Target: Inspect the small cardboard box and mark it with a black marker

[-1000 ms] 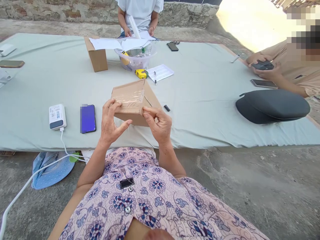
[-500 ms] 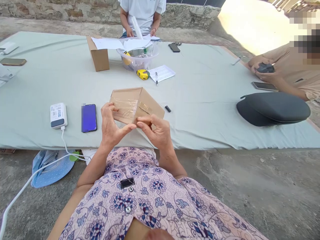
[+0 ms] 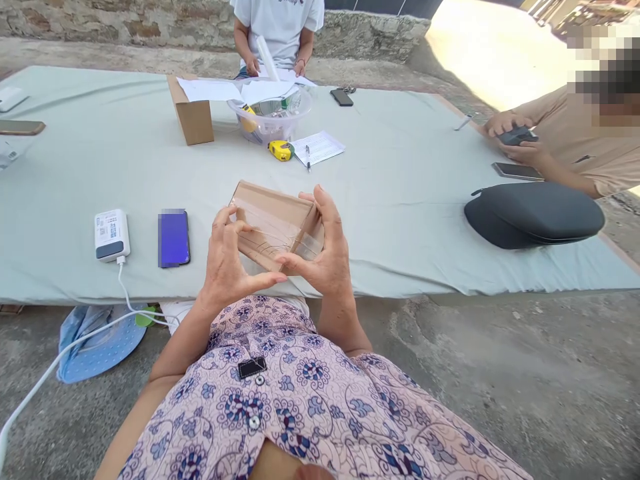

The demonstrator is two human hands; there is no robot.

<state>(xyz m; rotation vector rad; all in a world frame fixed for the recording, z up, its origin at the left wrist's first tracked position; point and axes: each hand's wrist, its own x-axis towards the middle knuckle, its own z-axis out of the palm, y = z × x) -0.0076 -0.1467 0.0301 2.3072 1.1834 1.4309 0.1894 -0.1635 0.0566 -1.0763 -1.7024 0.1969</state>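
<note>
A small brown cardboard box (image 3: 273,223), wrapped in clear tape, is held tilted just above the near edge of the pale green cloth-covered surface (image 3: 400,200). My left hand (image 3: 227,263) grips its left side, thumb stretched under the lower corner. My right hand (image 3: 325,250) wraps around its right end, fingers reaching over the top.
Left of the box lie a blue phone (image 3: 173,238) and a white power bank (image 3: 111,235) with a cable. Farther off stand another cardboard box (image 3: 193,117), a clear bowl (image 3: 273,113), a yellow tape measure (image 3: 281,150) and papers. A dark pouch (image 3: 535,213) lies right. Two people sit opposite and right.
The box has been turned in my hands; my right hand shifted from its lower front corner up around the right end.
</note>
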